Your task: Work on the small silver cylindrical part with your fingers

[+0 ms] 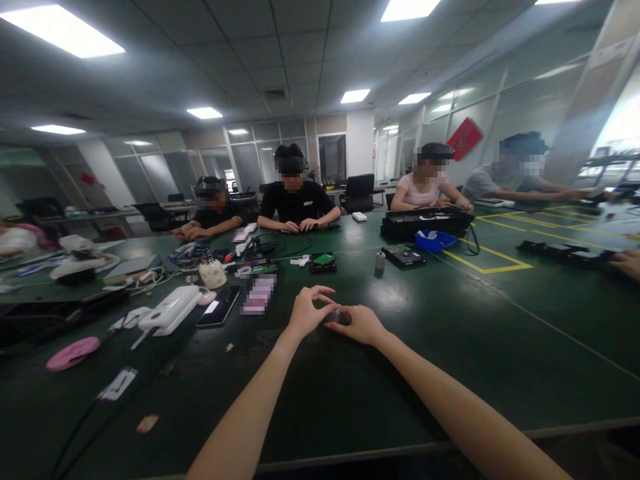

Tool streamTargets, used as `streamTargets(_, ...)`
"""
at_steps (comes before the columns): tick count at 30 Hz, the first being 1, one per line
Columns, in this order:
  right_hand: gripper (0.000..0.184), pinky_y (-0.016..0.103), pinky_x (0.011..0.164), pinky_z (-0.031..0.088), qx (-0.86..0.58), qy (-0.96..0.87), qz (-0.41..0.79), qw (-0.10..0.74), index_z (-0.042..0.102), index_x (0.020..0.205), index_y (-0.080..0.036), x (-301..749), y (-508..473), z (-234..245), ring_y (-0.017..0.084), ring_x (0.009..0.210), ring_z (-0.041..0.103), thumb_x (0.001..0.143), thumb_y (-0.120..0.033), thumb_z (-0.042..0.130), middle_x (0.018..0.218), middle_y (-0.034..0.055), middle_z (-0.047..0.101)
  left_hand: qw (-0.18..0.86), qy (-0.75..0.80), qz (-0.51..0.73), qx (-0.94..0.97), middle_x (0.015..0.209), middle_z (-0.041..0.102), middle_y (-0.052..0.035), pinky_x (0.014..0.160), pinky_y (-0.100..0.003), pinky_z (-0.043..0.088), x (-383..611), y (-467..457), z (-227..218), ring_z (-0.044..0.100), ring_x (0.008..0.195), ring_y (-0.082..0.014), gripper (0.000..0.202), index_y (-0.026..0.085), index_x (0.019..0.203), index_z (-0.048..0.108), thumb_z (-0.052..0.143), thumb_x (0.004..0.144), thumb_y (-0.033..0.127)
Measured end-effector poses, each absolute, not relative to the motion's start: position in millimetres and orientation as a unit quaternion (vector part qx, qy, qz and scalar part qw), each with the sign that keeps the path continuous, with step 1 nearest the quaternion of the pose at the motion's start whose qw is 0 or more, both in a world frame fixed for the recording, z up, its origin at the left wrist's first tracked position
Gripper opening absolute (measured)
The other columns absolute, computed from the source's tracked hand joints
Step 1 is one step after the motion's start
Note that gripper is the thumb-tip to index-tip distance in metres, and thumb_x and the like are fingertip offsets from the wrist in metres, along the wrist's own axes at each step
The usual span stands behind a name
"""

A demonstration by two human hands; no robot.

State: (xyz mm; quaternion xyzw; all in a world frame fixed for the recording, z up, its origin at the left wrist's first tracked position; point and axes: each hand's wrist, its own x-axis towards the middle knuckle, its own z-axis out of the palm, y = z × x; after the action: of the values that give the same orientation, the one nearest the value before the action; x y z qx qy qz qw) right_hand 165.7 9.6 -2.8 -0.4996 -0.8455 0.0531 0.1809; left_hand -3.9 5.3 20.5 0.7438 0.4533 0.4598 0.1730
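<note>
Dim room lit by ceiling panels [63, 30] — soft glare on the table [450, 347], edges bowed, blurred.

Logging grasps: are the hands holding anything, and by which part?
A small dark object, pinched between the fingertips of the left hand and right hand; which part is too small to tell.

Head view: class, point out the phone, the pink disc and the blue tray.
phone [219, 307], head view, middle of its screen.
pink disc [73, 353], head view, centre of its top.
blue tray [433, 246], head view, its front wall.
</note>
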Motion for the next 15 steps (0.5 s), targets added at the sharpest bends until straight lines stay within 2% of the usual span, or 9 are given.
streamTargets(3, 0.053, 0.024, 0.048, 0.027, -0.499, -0.846, 0.054, 0.179, 0.067, 0.087, -0.02, 165.5, 8.2, -0.4, 0.016, 0.057, 0.059, 0.08, -0.069, 0.046, 0.067, 0.0028, 0.066, 0.197, 0.446, 0.463, 0.74, 0.075, 0.077, -0.0005, 0.092, -0.039, 0.042, -5.0, 6.2, 23.0, 0.067, 0.092, -0.0239, 0.025, 0.023, 0.094, 0.066, 0.073, 0.071, 0.023)
streamTargets(8, 0.052, 0.024, 0.049, 0.028, -0.498, -0.847, 0.051, 0.178, 0.065, 0.078, -0.02, 165.3, 6.3, 2.8, 0.016, 0.058, 0.059, 0.08, -0.069, 0.045, 0.068, 0.0026, 0.066, 0.235, 0.452, 0.52, 0.686, 0.077, 0.076, -0.0043, 0.076, -0.032, 0.05, -17.8, 16.5, 22.4, 0.071, 0.079, -0.0225, 0.015, 0.019, 0.084, 0.065, 0.072, 0.072, 0.025)
streamTargets(15, 0.054, 0.024, 0.05, 0.029, -0.507, -0.843, 0.06, 0.171, 0.065, 0.078, -0.02, 164.8, 5.6, 3.6, 0.017, 0.062, 0.06, 0.08, -0.07, 0.045, 0.071, 0.0036, 0.067, 0.191, 0.564, 0.451, 0.665, 0.07, 0.076, -0.002, 0.085, -0.041, 0.047, -49.3, 35.9, -10.0, 0.07, 0.087, -0.0266, 0.012, 0.024, 0.076, 0.067, 0.074, 0.068, 0.019)
